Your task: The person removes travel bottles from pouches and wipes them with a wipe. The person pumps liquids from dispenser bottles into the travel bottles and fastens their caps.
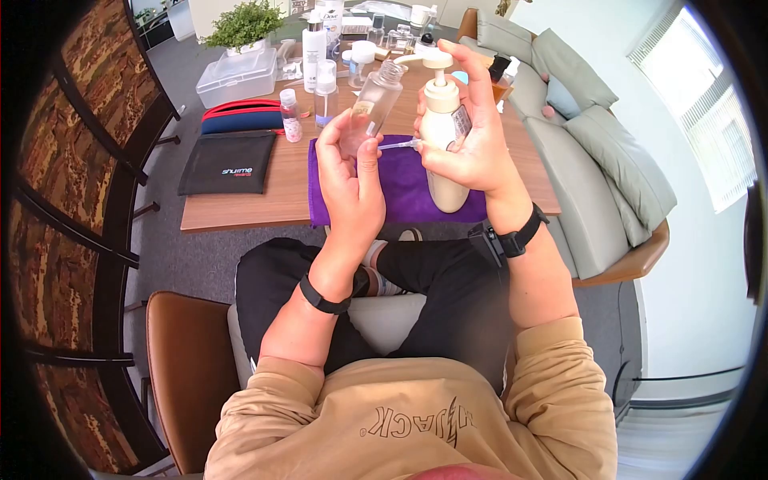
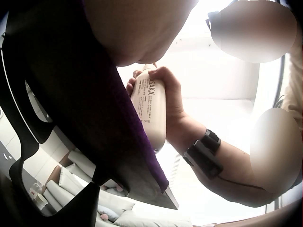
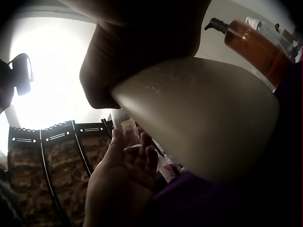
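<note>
My left hand (image 1: 352, 180) holds a clear, empty-looking bottle (image 1: 382, 100), tilted with its open neck up. In my right hand (image 1: 472, 148) is a cream pump bottle (image 1: 448, 188), also seen in the left wrist view with dark lettering on its side. One right finger reaches up to the pump head (image 1: 438, 60). Its spout (image 1: 410, 58) points left, right at the clear bottle's mouth. A thin clear tube (image 1: 398, 145) spans the gap between the left thumb and the right hand. In the right wrist view, the cream bottle (image 3: 203, 113) hides much of the scene.
A purple cloth (image 1: 400, 188) lies on the wooden table (image 1: 240, 210) beneath both hands. To the left are a black pouch (image 1: 224, 164), a small pink bottle (image 1: 290, 116) and a clear plastic box (image 1: 238, 78). Several bottles stand behind; an amber pump bottle (image 3: 258, 52) is at the right.
</note>
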`<action>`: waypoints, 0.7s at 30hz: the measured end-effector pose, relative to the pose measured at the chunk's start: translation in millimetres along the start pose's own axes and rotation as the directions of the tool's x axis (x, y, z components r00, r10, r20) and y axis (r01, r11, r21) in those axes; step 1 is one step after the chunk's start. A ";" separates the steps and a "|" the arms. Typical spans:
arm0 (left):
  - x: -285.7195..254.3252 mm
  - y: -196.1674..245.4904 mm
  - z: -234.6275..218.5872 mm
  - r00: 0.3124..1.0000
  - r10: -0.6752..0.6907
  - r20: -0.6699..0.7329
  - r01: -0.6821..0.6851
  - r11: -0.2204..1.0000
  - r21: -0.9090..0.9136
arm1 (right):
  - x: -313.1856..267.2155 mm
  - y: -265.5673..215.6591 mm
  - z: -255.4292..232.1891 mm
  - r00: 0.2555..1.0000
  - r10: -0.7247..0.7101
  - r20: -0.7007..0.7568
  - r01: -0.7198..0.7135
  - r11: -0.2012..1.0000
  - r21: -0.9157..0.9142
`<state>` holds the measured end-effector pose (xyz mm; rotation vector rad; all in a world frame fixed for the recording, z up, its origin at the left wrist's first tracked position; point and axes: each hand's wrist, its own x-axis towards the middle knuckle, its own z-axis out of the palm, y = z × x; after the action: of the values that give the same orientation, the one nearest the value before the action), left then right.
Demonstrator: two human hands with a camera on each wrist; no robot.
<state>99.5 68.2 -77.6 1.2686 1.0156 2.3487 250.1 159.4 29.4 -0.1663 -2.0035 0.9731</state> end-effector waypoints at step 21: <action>-0.7 0.7 0.2 1.000 -0.003 0.006 0.002 1.000 0.003 | 0.5 2.4 -2.2 1.000 -0.016 0.008 0.016 1.000 0.004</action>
<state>100.1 67.3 -77.5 1.2741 1.0191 2.3408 250.8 162.5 28.7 -0.1447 -2.0070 0.9691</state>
